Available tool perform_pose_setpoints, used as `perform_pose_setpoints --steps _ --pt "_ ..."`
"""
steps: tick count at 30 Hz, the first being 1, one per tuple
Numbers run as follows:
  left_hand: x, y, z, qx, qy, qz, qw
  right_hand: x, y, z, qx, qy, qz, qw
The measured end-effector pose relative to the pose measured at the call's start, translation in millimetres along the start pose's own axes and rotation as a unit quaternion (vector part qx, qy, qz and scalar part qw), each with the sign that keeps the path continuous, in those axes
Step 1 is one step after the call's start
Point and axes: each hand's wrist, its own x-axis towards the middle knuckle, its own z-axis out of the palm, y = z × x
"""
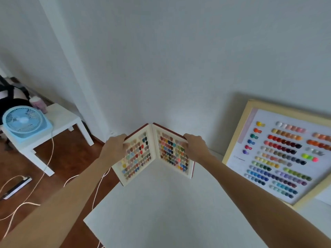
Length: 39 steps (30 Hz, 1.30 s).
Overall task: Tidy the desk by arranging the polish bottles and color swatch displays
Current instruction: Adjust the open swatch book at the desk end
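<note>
Nearby, framed swatch board (279, 154) against wall (179, 59).

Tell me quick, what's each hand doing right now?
Left hand: closed on the left cover of the open swatch book.
Right hand: closed on its right cover.

Single head-worn wide-angle view, looking forward and down over the far corner of a white desk (161, 212) toward a white wall (179, 51). Both forearms reach from the lower corners to frame centre, close to the lens. Edges bow: wood floor (71, 158) at left, large framed swatch board (279, 154) at right.
</note>
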Motion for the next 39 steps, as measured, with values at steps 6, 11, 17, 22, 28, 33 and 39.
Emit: perform_pose_setpoints --steps 6,11,17,22,28,33,39 --pt "68.1 31.4 4.0 -0.044 -0.013 0.05 0.998 28.9 27.9 -31.4 0.005 0.051 0.059 0.997" --pt "112.6 48.2 18.1 -0.068 -0.04 0.076 0.994 47.2 44.6 -43.6 -0.023 0.076 0.109 0.991" --pt "147.1 61.7 36.7 -0.067 -0.053 0.113 0.99 62.7 59.1 -46.8 -0.066 0.11 0.167 0.978" --pt "165.1 71.7 48.1 -0.066 -0.059 0.125 0.988 74.4 69.5 -45.6 -0.081 0.115 0.198 0.97" --pt "173.1 78.0 56.4 -0.062 -0.062 0.124 0.988 85.3 84.3 -39.8 -0.077 0.125 0.202 0.968" --pt "177.2 75.3 59.1 -0.062 -0.072 0.127 0.987 94.0 89.4 -35.8 -0.09 0.131 0.202 0.966" --pt "175.1 79.0 55.2 -0.053 -0.094 0.115 0.988 91.6 83.9 -36.2 -0.121 0.145 0.201 0.961"
